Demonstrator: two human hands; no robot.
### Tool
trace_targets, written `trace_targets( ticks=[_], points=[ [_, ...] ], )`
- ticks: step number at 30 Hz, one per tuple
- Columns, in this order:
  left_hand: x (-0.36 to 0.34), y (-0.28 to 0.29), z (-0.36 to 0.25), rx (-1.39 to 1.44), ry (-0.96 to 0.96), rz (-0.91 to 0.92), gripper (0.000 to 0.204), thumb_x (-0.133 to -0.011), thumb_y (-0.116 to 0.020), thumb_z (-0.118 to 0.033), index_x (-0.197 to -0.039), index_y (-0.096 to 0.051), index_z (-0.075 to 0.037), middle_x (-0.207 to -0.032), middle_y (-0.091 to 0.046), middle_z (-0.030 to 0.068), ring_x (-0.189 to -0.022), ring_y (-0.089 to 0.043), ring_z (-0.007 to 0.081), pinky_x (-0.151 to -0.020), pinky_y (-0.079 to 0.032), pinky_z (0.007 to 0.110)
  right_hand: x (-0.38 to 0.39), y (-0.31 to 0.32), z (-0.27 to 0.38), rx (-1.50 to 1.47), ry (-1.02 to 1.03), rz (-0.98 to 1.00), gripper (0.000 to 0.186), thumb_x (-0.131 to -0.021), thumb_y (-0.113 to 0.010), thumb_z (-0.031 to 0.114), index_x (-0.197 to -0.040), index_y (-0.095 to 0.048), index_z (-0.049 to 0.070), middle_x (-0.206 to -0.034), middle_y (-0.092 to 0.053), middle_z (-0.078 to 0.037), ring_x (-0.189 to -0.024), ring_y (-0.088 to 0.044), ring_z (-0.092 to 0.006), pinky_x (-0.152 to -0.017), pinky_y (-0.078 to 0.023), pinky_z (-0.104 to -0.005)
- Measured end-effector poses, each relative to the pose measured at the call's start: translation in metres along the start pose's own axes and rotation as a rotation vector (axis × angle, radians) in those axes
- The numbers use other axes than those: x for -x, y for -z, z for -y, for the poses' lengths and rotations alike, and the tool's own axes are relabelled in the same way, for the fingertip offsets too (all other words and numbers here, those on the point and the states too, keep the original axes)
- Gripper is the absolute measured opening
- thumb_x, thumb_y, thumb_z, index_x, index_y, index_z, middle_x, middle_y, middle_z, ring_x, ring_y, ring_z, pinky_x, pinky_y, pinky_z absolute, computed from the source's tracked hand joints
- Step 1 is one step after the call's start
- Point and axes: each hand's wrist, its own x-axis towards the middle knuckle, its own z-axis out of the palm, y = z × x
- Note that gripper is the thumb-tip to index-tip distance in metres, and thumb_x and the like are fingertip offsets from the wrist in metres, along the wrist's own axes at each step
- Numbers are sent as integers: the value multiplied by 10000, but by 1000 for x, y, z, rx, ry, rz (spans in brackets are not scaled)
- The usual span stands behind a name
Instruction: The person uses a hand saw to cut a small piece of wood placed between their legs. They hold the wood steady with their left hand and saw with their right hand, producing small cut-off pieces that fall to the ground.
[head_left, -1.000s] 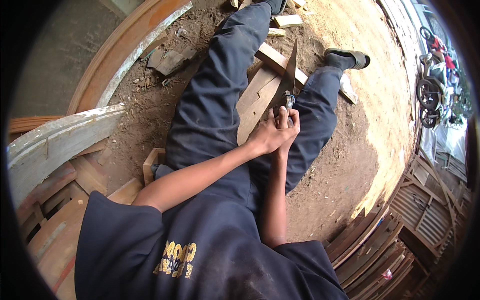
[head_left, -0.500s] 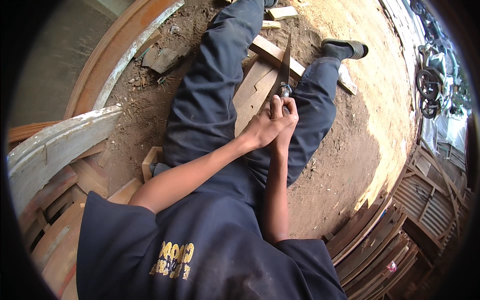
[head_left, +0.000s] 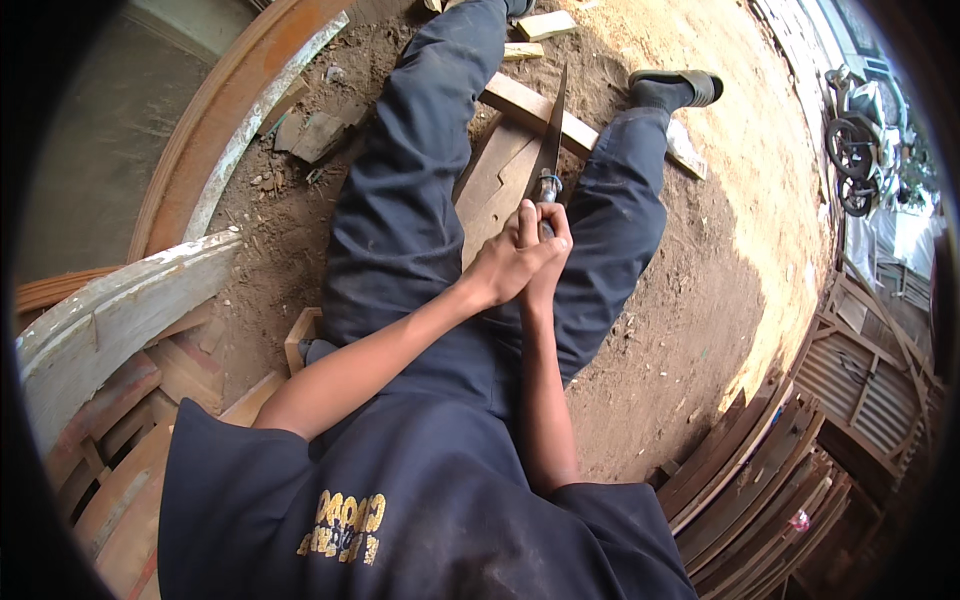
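Both my hands are closed together around the handle of a handsaw, whose narrow, tapering blade points away from me. My left hand overlaps my right hand, and between them they hide most of the grip. A bluish tie or wire shows where the blade meets the handle. Between my legs lies a wooden board with a jagged line on its face, the blade along its right side. Farther out, the blade passes over a squared wooden beam lying across the board's far end.
Curved wooden frames and a whitish weathered timber stand at left. Offcuts lie on the dirt ahead. Long planks are stacked at lower right; motorcycles are parked at far right. My sandalled foot rests past the beam.
The whole view has shifted slightly. My two hands and the saw handle have come a little nearer to my body and left, the grip unchanged.
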Motion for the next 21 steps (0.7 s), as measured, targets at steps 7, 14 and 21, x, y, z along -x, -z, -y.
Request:
trace_targets(
  ticks=[7,14,21],
  points=[
    [-103,0,-14,-173,158,45,854,-723,-533,-674,-1226,-572,16,-1179,-607,304,-1124,-598,397,-944,-476,415,-97,-14,-25,-212,157,-64,202,-918,-644,158,-808,-530,34,-675,-493,34,-585,-433,-50,-487,-345,-229],
    [-2,0,-15,60,-34,-10,747,-821,-521,-562,-1262,-449,36,-1134,-611,276,-1142,-575,394,-974,-440,416,-13,-2,-13,-44,58,7,223,-901,-639,159,-758,-508,49,-680,-469,41,-641,-426,-48,-554,-357,-220],
    [-74,8,-35,36,262,137,739,-785,-563,-592,-1171,-565,39,-1144,-612,260,-1017,-633,350,-824,-516,393,-79,-8,6,-286,-29,4,224,-918,-631,160,-771,-519,34,-658,-474,39,-593,-428,-48,-502,-344,-231]
  ],
)
